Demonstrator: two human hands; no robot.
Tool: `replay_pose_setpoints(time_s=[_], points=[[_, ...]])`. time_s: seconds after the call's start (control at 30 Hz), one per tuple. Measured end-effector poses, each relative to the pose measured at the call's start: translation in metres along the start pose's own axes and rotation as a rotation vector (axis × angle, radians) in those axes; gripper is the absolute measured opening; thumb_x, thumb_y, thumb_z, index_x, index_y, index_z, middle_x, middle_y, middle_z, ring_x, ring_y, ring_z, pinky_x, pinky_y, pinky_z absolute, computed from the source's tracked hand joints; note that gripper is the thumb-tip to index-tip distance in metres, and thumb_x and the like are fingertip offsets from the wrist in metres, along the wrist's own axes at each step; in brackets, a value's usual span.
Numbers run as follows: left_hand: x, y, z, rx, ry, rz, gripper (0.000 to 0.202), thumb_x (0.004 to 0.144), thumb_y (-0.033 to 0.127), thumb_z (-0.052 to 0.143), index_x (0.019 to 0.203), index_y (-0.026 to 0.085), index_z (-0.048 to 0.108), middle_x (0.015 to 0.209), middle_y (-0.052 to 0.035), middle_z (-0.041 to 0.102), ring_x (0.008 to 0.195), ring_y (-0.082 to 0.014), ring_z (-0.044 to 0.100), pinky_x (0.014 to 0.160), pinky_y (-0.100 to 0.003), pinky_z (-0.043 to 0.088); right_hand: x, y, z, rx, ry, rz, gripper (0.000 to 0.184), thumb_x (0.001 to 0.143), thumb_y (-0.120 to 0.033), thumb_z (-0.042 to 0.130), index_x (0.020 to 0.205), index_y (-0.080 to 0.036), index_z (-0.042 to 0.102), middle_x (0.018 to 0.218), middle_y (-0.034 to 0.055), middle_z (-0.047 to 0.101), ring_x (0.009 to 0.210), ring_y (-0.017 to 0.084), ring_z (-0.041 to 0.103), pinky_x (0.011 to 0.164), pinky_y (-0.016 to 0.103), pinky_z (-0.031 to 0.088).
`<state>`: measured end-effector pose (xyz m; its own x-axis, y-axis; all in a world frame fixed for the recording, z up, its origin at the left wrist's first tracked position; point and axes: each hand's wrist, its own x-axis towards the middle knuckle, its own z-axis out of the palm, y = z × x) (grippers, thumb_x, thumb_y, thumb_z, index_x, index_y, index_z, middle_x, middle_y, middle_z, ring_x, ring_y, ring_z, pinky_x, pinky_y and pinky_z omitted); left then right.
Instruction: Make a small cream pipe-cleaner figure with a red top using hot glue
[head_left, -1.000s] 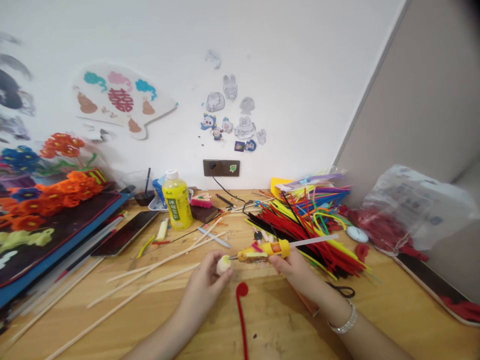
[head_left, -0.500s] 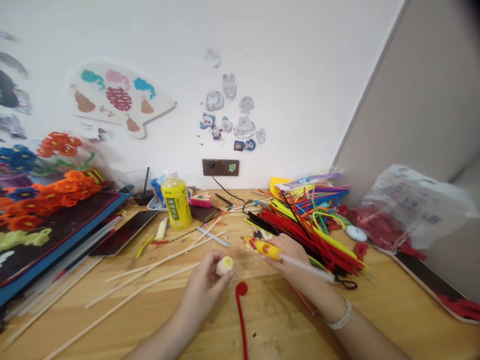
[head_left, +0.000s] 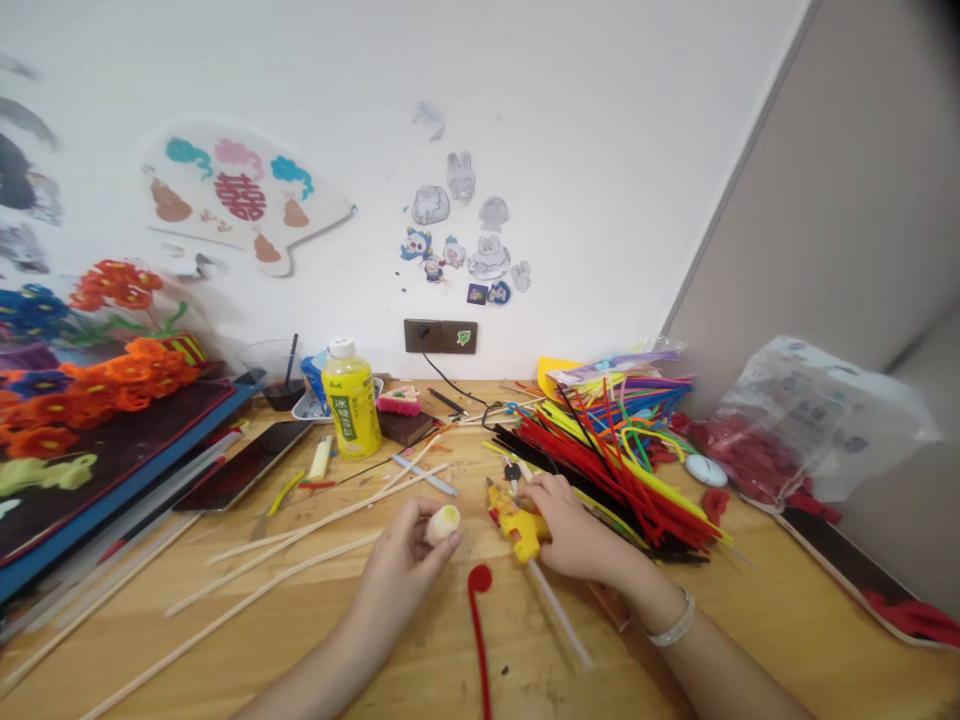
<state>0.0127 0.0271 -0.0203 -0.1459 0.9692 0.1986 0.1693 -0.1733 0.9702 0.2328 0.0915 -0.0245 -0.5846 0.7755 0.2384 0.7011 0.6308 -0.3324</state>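
My left hand (head_left: 409, 555) is closed around a small cream-white, stubby piece with a yellow end (head_left: 444, 524), its fingers and thumb wrapping the sides. At the handle of a yellow hot glue gun (head_left: 519, 528) is my right hand (head_left: 574, 525), fingers curled; part of the handle is hidden by it. The gun's nozzle points away from me, and a clear glue stick (head_left: 561, 615) sticks out of its back end. Between my forearms lies a red pipe cleaner (head_left: 480, 620), coiled into a flat spiral at its far end.
A heap of coloured pipe cleaners (head_left: 622, 450) lies beyond my right hand. Thin wooden sticks (head_left: 300, 530), a phone (head_left: 244, 465) and a yellow bottle (head_left: 351, 400) are on the left. Orange pipe-cleaner flowers (head_left: 97, 390) stand farther left; a plastic bag (head_left: 810, 420) sits at right.
My right hand has turned the glue gun and lowered it, so its glue stick now points toward me instead of to the right. My left hand keeps the cream-white piece, shifted slightly.
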Motion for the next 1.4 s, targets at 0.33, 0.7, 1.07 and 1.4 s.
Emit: replay_pose_setpoints(time_s=[0.33,0.7,1.07,1.4], points=[[0.0,0.0,-0.001,-0.052,-0.055,-0.023,0.016,0.071,0.027,0.06,0.084,0.019,0.055,0.066,0.0032,0.056,0.056,-0.0146,0.053,0.051,-0.024,0.043,-0.002,-0.046,0.004,-0.066,-0.125,-0.563,0.025,0.086,-0.011,0.048,0.105,-0.022,0.059,0.099,0.0025,0.063,0.095,0.018,0.049,0.086,0.031,0.039],[-0.001,0.014,-0.003,-0.114,-0.02,-0.031,0.023,0.069,0.032,0.063,0.086,0.02,0.053,0.065,0.004,0.056,0.056,-0.0147,0.053,0.052,-0.025,0.044,-0.002,-0.044,-0.004,0.388,0.164,-0.237,0.009,0.073,-0.011,0.056,0.068,-0.018,0.055,0.083,0.004,0.062,0.081,0.017,0.058,0.074,0.03,0.045],[-0.011,0.009,0.007,-0.208,-0.095,-0.087,0.029,0.067,0.036,0.067,0.085,0.018,0.053,0.067,0.0035,0.055,0.057,-0.0134,0.05,0.051,-0.024,0.042,-0.001,-0.046,-0.001,1.189,0.155,0.038,0.025,0.071,-0.031,0.061,0.058,-0.018,0.044,0.056,-0.0031,0.054,0.05,0.01,0.048,0.052,0.023,0.039],[-0.015,0.013,0.007,-0.229,-0.133,-0.084,0.032,0.066,0.042,0.069,0.084,0.019,0.056,0.065,0.003,0.056,0.055,-0.0139,0.051,0.05,-0.025,0.043,-0.003,-0.046,-0.009,1.359,0.336,0.064,0.025,0.071,-0.036,0.069,0.076,-0.019,0.051,0.067,0.0005,0.066,0.061,0.013,0.06,0.06,0.025,0.047]])
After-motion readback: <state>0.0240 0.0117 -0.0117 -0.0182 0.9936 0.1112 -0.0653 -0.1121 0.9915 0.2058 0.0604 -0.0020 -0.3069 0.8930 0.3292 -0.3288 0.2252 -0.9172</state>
